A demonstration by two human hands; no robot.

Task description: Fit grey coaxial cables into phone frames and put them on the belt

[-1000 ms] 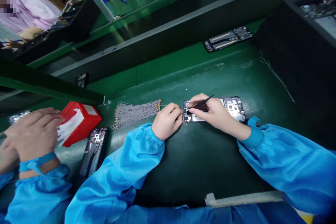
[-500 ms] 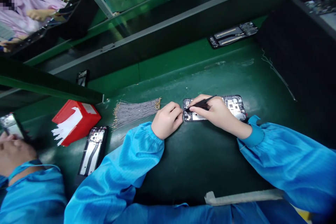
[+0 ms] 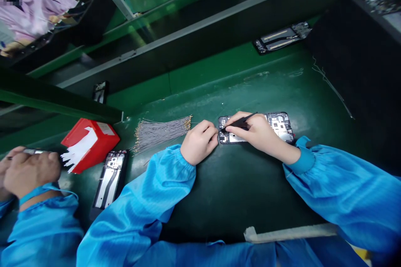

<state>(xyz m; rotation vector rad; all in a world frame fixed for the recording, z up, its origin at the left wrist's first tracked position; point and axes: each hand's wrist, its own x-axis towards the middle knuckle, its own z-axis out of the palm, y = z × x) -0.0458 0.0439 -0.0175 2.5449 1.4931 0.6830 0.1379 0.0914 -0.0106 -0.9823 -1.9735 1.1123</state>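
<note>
An opened phone (image 3: 280,126) lies on the green bench, its bare circuit board and metal frame facing up. My right hand (image 3: 250,127) rests over its middle, pinching black tweezers (image 3: 240,122) whose tips reach down at the phone's left end. At that same end my left hand (image 3: 200,142) is closed, thumb and fingers pressed together against the phone's edge. What they pinch is hidden. Just left of this hand lies a bundle of thin grey cables (image 3: 164,131) with gold-coloured ends; one thin strand runs from it toward my fingers.
A red box (image 3: 105,142) of white paper strips stands left, beside another opened phone (image 3: 109,179). A co-worker's hands (image 3: 33,171) hold a device at far left. Another phone frame (image 3: 282,38) lies at the back right, near a large black box (image 3: 360,62).
My hands and the tweezers stay almost where they were at the phone's left end. At far left, the co-worker's hands have shifted right and turned the device they hold.
</note>
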